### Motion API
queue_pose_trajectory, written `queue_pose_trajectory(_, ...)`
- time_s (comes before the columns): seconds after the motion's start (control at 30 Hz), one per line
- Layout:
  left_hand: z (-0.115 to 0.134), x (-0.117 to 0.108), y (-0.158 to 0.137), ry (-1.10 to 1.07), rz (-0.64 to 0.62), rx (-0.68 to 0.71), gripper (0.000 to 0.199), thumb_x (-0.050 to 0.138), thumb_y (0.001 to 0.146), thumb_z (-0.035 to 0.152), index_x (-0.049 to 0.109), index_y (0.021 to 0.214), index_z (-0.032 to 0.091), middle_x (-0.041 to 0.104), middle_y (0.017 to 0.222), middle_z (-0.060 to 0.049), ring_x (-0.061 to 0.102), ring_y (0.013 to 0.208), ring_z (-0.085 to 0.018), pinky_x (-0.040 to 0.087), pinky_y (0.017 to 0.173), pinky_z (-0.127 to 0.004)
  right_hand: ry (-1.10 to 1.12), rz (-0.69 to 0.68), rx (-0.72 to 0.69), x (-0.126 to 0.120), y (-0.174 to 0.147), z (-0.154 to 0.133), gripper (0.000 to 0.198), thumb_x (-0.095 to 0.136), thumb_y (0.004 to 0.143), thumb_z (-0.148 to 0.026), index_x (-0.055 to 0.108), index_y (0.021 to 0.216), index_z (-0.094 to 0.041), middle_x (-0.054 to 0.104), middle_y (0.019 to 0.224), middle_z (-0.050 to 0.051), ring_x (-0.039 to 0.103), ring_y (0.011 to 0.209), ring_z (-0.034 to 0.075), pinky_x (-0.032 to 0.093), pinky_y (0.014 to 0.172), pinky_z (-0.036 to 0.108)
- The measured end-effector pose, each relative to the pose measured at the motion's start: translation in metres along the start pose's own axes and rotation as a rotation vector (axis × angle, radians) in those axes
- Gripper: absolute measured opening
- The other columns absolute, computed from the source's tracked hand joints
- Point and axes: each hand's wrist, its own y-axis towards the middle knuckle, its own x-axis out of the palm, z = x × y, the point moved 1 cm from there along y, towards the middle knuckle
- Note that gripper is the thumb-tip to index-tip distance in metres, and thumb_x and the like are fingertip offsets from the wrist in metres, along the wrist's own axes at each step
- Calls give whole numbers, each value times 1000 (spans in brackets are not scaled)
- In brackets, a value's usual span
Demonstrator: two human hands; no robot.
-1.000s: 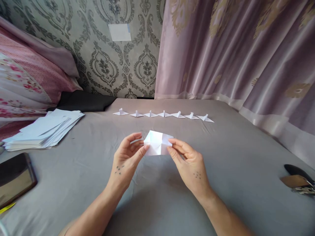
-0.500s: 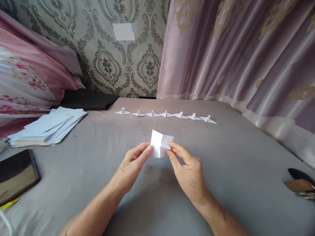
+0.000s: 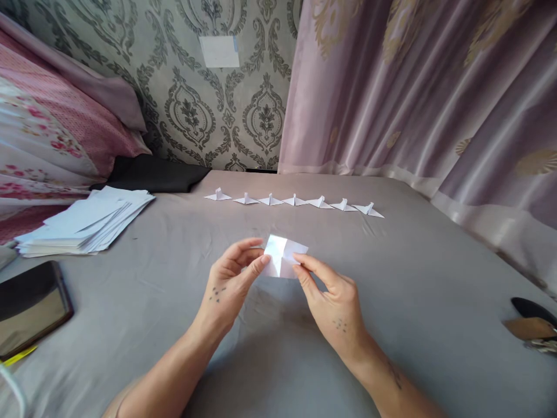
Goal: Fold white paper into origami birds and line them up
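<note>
Well, both hands [image 3: 230, 278] [image 3: 334, 295] pinch a creased white paper [image 3: 274, 256] (one at either side)

Grey cloth [image 3: 418, 302] is lying spread out, wrinkling in places. Seven paper figures [image 3: 295, 201] are sitting in a row across its far part. At left, a paper stack [image 3: 82, 226] is lying near a black cloth [image 3: 152, 176]; closer in, a phone [image 3: 32, 307] is resting beside a yellow item [image 3: 20, 356], a white cable [image 3: 13, 385] curving nearby. At right, a brown item [image 3: 528, 328] is lying beside a black item [image 3: 531, 308].
</note>
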Motion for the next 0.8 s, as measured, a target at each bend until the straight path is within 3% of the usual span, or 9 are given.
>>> queue_pose_trajectory(0.1,-4,-2,0,61,18,132,37,70,79,28,62,115,25,69,88,-1,60,80,-15,48,77,-27,9,-9,-14,-1,0,-1,20,60,86,-14,70,102,-21,74,85,0,68,71,13,55,67,23)
queue_pose_trajectory(0.23,-2,-2,-1,227,-99,250,15,66,83,25,72,97,25,68,93,-2,59,86,-16,46,80,-27,36,-25,12,-2,1,-3,20,59,87,-15,70,101,-22,74,86,0,68,72,14,56,70,25)
queue_pose_trajectory(0.47,-1,-6,0,257,-159,364,13,67,82,18,72,91,27,68,89,0,60,83,-14,45,77,-25,55,-48,101,-2,-1,-2,17,62,85,-19,70,99,-24,74,84,0,69,74,15,57,70,27)
queue_pose_trajectory(0.8,2,-7,2,343,-199,521,13,62,85,15,70,90,24,62,87,-2,59,80,-14,46,73,-27,118,-95,-21,-4,3,-2,20,57,89,-17,71,100,-26,73,86,0,67,73,14,56,68,28)
